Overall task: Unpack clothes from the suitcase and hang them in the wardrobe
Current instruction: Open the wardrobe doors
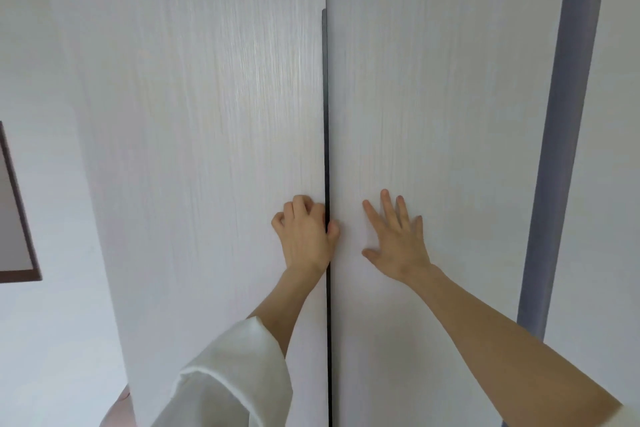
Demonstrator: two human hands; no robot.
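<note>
L hand [304, 236] fingers curled round dark vertical edge handle [325, 114] of left pale woodgrain wardrobe door [207, 114] | R hand [394, 239] spread flat on right door [433, 97] | doors closed, seam btwn hands

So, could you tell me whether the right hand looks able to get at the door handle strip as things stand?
Probably yes. The right hand lies flat and open on the right door, just beside the dark handle strip. Nothing lies between them, though the left hand already grips the strip at that height.
</note>
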